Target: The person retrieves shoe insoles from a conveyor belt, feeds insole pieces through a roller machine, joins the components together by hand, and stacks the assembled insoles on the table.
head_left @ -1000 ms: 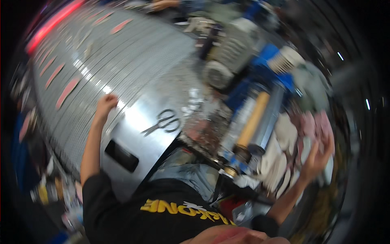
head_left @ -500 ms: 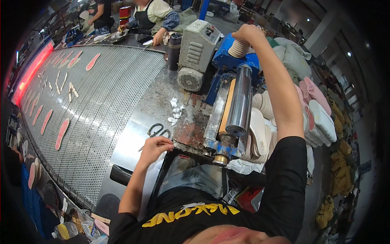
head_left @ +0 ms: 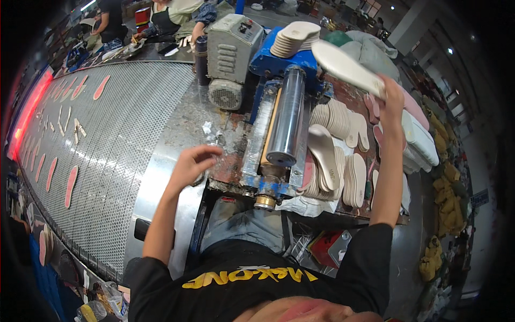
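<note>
Right hand is pinching a pale insole by one end, fingers closed on it, holding it raised above the bench; most of the sole is sticking out unsupported, up and to the person's left, over the blue roller machine. Left hand is hovering with fingers loosely curled and nothing in them, at the worn metal edge just beside the roller's near end, next to the mesh conveyor. Risk, judged: the end-only grip is leaving the insole free to swing or slip, and it could be dropping onto the stacks lying just right of the roller and knocking them out of order. Second risk: the left fingers are sitting close to the cylinder; if it is turning, which cannot be told here, a reach inward could be catching them. Red strips are lying on the conveyor well apart from both hands.
</note>
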Demonstrator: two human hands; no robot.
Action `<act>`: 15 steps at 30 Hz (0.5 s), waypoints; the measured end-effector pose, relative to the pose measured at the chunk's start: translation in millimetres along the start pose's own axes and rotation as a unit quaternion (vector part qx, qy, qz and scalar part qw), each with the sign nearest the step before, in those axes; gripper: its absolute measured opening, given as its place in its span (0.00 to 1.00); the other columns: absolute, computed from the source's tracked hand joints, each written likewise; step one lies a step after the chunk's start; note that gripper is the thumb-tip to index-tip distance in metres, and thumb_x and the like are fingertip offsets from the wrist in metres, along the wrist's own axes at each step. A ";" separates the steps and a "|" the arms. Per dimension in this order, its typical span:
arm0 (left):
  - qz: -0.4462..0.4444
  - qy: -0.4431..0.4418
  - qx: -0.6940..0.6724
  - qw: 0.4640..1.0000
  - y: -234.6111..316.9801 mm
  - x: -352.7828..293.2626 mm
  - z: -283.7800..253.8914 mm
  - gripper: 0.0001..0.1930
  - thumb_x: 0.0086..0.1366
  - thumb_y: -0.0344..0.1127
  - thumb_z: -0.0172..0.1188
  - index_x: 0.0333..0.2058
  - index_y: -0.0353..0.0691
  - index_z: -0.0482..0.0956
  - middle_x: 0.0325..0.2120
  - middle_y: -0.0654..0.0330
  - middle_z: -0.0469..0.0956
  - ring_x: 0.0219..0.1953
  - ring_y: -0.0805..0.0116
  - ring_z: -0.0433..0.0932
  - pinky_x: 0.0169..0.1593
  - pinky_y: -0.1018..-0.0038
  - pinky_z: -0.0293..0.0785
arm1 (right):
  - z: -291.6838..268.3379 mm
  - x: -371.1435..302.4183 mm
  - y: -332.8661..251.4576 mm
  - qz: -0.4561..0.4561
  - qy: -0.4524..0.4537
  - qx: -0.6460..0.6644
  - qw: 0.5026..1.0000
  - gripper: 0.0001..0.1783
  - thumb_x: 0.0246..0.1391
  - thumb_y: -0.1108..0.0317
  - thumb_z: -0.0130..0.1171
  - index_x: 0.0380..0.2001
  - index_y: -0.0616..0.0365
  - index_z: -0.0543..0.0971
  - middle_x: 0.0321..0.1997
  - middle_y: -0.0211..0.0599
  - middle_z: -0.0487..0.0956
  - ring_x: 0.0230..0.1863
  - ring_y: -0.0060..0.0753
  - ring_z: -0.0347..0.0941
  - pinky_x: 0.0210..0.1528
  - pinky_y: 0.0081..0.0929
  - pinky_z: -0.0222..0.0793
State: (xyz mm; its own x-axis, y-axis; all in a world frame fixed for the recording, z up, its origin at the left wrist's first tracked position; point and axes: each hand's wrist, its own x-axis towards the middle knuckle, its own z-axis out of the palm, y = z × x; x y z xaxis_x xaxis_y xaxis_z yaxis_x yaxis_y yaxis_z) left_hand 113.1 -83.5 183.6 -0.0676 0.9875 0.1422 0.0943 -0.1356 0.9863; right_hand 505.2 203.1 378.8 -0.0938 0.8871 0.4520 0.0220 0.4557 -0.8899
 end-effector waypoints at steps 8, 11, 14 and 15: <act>0.159 -0.130 0.166 0.965 83.4 119.6 3.0 0.33 0.52 0.37 0.69 0.57 0.41 0.69 0.61 0.58 0.66 0.62 0.62 0.64 0.63 0.63 0.62 | -5.3 -113.8 52.1 0.102 -0.070 -0.062 0.990 0.17 0.54 0.67 0.42 0.38 0.64 0.78 0.26 0.31 0.76 0.23 0.20 0.70 0.18 0.16 0.60; 0.210 -0.224 0.216 0.927 90.1 150.0 9.5 0.40 0.47 0.46 0.73 0.59 0.44 0.68 0.62 0.56 0.64 0.63 0.58 0.63 0.64 0.62 0.61 | 29.9 -120.9 28.8 0.158 -0.132 0.001 0.979 0.20 0.55 0.64 0.45 0.46 0.65 0.74 0.30 0.32 0.74 0.24 0.17 0.67 0.20 0.14 0.59; 0.256 -0.266 0.322 0.872 95.1 152.6 0.1 0.44 0.44 0.50 0.73 0.59 0.42 0.67 0.60 0.53 0.65 0.61 0.56 0.65 0.62 0.62 0.63 | 45.6 -147.1 22.3 0.145 -0.101 -0.013 0.984 0.27 0.62 0.54 0.50 0.58 0.58 0.64 0.38 0.32 0.74 0.27 0.16 0.69 0.22 0.13 0.61; 0.257 -0.264 0.335 0.867 96.2 151.4 -4.5 0.42 0.44 0.50 0.73 0.58 0.40 0.68 0.58 0.52 0.66 0.60 0.54 0.66 0.62 0.62 0.62 | 43.2 -157.7 21.9 0.136 -0.084 -0.002 0.987 0.25 0.62 0.57 0.50 0.58 0.58 0.64 0.38 0.32 0.74 0.27 0.16 0.70 0.22 0.13 0.62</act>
State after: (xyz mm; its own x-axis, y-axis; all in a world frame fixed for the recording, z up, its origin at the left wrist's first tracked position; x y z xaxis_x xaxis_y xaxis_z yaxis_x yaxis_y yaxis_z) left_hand 107.5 52.6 300.4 0.6012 0.7340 0.3157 0.5458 -0.6659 0.5086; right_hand 477.4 70.0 285.3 -0.2470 0.9524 0.1786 0.0723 0.2019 -0.9767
